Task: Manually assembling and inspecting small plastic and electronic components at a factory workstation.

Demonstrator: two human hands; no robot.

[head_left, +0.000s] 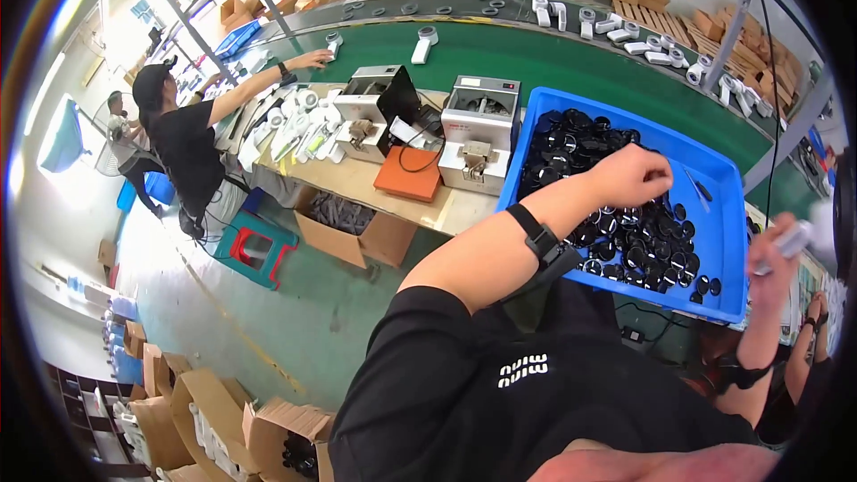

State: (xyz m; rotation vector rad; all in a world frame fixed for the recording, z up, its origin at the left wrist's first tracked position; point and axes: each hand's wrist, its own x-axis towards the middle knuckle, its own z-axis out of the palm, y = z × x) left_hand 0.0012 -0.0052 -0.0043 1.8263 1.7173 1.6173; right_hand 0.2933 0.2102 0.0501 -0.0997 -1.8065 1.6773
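Note:
My left hand (632,177) is over a blue plastic tray (730,290), above a heap of small glossy black round parts (636,245). Its fingers are curled together, and whatever may be between them is hidden. Off the tray's right side, my right hand (773,261) is closed around a white handled part (793,239) with a rounded head, smeared by motion. A thin dark tool like a screwdriver (703,187) lies inside the tray near its right wall.
Two benchtop machines (479,129) stand left of the tray, with an orange box (409,174) before them. Behind runs a green conveyor (536,71) bearing white handled parts. A co-worker (183,134) reaches onto it at left; another person's hands (814,312) are at far right.

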